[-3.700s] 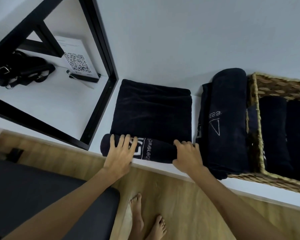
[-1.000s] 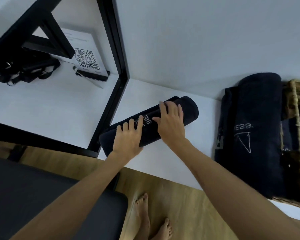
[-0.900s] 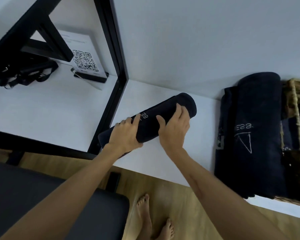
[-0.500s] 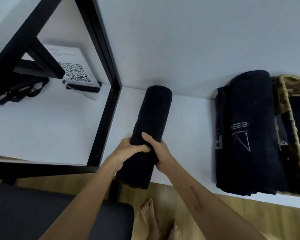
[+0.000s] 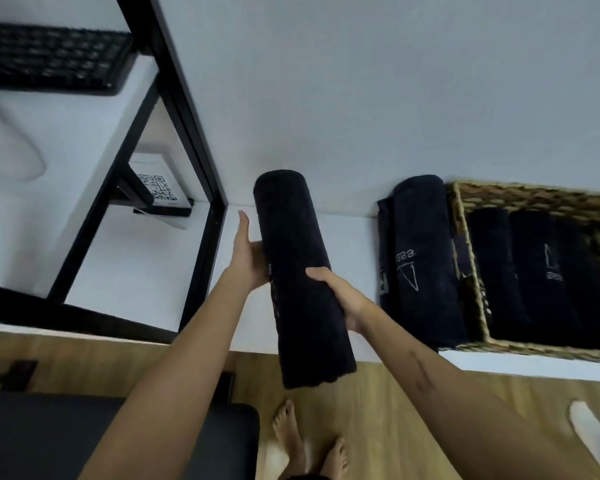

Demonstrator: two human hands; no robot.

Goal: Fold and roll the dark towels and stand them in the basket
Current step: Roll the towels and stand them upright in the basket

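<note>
A dark rolled towel (image 5: 298, 271) is lifted off the white shelf (image 5: 354, 244), its long axis pointing away from me. My left hand (image 5: 248, 252) presses flat against its left side. My right hand (image 5: 340, 294) wraps its right side near the middle. To the right, another rolled dark towel with white lettering (image 5: 421, 261) lies on the shelf against the woven basket (image 5: 465, 244). Inside the basket lie several dark rolled towels (image 5: 534, 275).
A black metal frame (image 5: 194, 140) stands at the left with a QR-code card (image 5: 155, 188) behind it and a keyboard (image 5: 49, 58) on an upper surface. Below the shelf edge are a wooden floor (image 5: 378, 410), bare feet, and a dark bench (image 5: 49, 438).
The towel went from being rolled on the shelf to a finished roll. Both hands turned it lengthwise and lifted it off the shelf; my view shifted right, showing more of the basket.
</note>
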